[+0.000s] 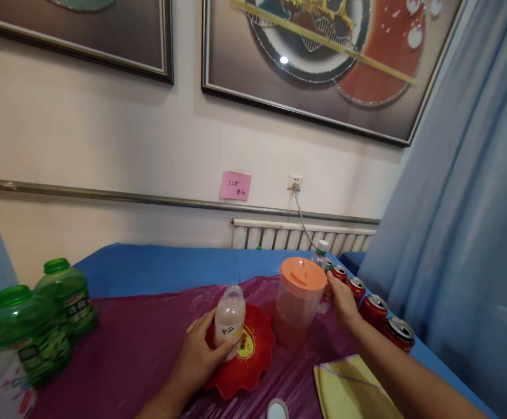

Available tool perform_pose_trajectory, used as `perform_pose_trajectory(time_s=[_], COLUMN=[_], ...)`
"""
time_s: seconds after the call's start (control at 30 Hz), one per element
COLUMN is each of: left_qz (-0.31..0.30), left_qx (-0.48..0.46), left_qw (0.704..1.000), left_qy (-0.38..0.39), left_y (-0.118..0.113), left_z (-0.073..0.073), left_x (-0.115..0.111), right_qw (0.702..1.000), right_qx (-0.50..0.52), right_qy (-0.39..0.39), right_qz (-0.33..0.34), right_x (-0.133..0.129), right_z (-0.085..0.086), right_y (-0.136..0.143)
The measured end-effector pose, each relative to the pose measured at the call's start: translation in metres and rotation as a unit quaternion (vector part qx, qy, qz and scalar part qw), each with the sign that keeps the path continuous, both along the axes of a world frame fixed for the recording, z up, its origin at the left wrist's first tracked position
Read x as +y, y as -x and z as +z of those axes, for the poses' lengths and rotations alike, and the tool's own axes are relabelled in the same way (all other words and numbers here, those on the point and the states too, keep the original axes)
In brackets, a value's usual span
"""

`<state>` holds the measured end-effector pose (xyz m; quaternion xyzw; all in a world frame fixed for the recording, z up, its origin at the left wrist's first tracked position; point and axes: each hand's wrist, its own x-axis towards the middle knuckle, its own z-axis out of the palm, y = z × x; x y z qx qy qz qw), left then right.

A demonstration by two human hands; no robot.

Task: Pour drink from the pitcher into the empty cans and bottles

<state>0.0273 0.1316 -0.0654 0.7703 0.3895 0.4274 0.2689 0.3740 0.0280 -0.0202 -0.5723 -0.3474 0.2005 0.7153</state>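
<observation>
My left hand [201,349] is wrapped round a small clear bottle [230,317] with no cap on it, held upright over a red scalloped plate [257,369] with a yellow centre. My right hand [342,298] grips the handle of a clear plastic pitcher [296,305], at the pitcher's right side. An orange lid [303,274] covers the pitcher. A white cap [277,409] lies at the front edge of the view, below the plate.
Green bottles [27,337] and a white bottle [0,381] stand at the left. Several red cans [373,309] line the right edge, with a clear bottle [320,255] behind. A yellow cloth [352,389] lies front right on the purple sheet [144,326].
</observation>
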Motion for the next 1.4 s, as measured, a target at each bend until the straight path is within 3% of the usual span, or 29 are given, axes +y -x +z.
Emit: perform_pose_trajectory(time_s=[0.2, 0.47, 0.6, 1.0, 1.4], left_qz=[0.010, 0.006, 0.002, -0.016, -0.015], left_qx=[0.025, 0.075, 0.073, 0.055, 0.053], left_qw=[0.999, 0.997, 0.997, 0.998, 0.998], left_qy=[-0.024, -0.016, -0.019, -0.031, -0.024], left_y=[0.001, 0.000, 0.000, 0.000, 0.001], left_z=[0.004, 0.017, 0.016, 0.013, 0.015], left_x=[-0.002, -0.013, -0.016, -0.020, -0.025], right_qw=[1.000, 0.996, 0.988, 0.951, 0.933], right_qx=[0.007, -0.081, -0.145, -0.283, -0.327], right_qy=[0.001, 0.012, 0.035, 0.085, 0.090], right_qz=[0.008, 0.020, 0.049, 0.095, 0.119], right_x=[0.012, 0.018, 0.017, 0.015, 0.022], right_z=[0.031, 0.111, 0.139, 0.167, 0.184], right_y=[0.008, -0.006, 0.002, 0.022, 0.044])
